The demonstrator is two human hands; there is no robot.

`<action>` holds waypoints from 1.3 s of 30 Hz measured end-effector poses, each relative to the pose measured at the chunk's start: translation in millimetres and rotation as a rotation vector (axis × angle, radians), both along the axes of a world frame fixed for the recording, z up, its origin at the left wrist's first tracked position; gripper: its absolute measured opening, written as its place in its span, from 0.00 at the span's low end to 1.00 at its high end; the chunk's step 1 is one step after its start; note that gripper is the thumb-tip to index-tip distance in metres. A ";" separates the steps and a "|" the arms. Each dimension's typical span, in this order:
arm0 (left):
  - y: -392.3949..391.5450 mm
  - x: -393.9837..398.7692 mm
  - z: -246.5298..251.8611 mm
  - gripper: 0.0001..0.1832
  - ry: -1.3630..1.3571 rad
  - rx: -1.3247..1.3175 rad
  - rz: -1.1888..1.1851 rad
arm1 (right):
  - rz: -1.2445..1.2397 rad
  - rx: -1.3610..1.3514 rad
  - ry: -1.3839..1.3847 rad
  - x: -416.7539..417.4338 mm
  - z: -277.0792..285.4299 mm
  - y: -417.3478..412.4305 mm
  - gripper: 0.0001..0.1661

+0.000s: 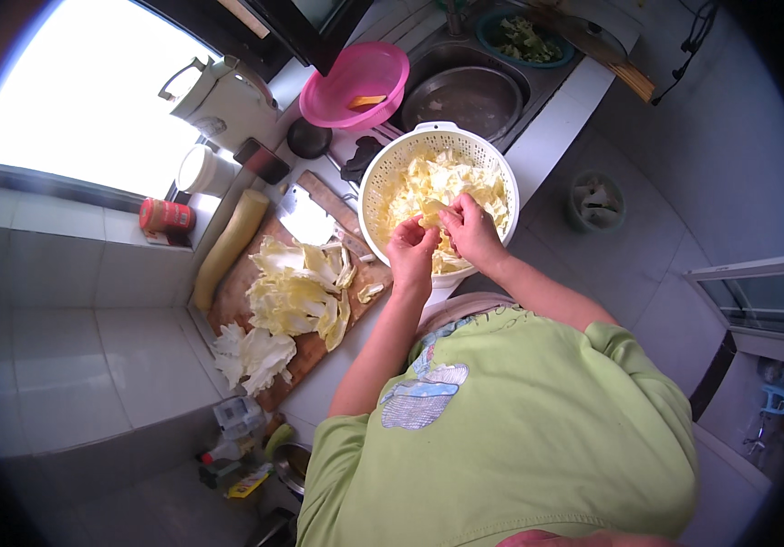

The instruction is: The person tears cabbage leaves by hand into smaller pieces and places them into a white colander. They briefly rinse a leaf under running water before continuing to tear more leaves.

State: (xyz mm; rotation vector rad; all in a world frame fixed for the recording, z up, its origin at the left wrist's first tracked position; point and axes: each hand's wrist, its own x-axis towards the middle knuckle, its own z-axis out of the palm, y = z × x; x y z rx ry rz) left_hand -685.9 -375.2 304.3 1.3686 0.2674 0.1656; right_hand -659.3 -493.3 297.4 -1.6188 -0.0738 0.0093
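Over a white plastic colander [373, 174], my left hand [412, 251] and my right hand [473, 232] pinch one pale yellow piece of napa cabbage leaf [431, 212] between their fingertips. Torn cabbage pieces [457, 174] fill much of the colander below them. To the left, a wooden cutting board [231, 290] bears a heap of larger cabbage leaves [289, 290]. A cleaver [305, 217] with a broad, bright blade lies flat at the board's far side. One loose white leaf [255, 355] hangs over the board's near left edge.
Behind the colander are a pink basin [358, 65] and a sink holding a metal bowl [464, 102] of water. A long tan gourd or root [231, 246] lies along the wall. A phone [262, 161] and a red-lidded jar [168, 216] sit by the window. A bin [597, 202] stands on the floor.
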 end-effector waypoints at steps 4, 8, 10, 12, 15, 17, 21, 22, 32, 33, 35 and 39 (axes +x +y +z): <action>-3.6 -3.1 1.9 0.12 0.010 0.306 -0.003 | -0.093 -0.147 -0.170 -6.0 -3.7 -1.0 0.11; 0.3 -5.0 -7.5 0.11 0.041 0.399 -0.044 | -0.095 -0.180 -0.213 -10.1 -5.0 -5.0 0.10; -3.7 -8.6 -2.8 0.12 0.026 0.306 -0.086 | -0.090 -0.196 -0.215 -10.0 -6.8 -9.1 0.10; -5.2 -10.4 -1.4 0.12 0.039 0.261 -0.108 | -0.085 -0.216 -0.212 -10.2 -10.6 -12.2 0.10; -1.2 -10.0 -4.5 0.13 0.074 0.361 -0.125 | -0.081 -0.224 -0.212 -11.2 -11.9 -14.9 0.10; 4.3 -10.2 -8.8 0.13 0.064 0.557 -0.150 | -0.079 -0.236 -0.226 -12.0 -10.2 -16.1 0.10; 6.2 -12.8 -6.7 0.13 -0.063 0.919 -0.160 | -0.080 -0.274 -0.260 -11.6 -7.0 -18.8 0.11; 6.8 -13.2 -6.2 0.13 -0.079 0.955 -0.155 | -0.072 -0.265 -0.264 -12.5 -5.2 -18.9 0.11; 6.8 -13.1 7.3 0.12 0.069 0.487 -0.292 | 0.006 -0.317 -0.367 -9.4 -2.0 -20.1 0.08; 6.8 -12.3 10.1 0.13 0.077 0.521 -0.296 | 0.031 -0.330 -0.375 -9.8 -1.6 -19.8 0.08; 7.4 -10.2 13.7 0.14 0.094 0.590 -0.306 | 0.058 -0.339 -0.353 -10.7 -0.7 -18.9 0.08; 11.1 -8.4 10.4 0.13 0.126 0.579 -0.328 | 0.082 -0.301 -0.367 -11.8 0.9 -19.5 0.07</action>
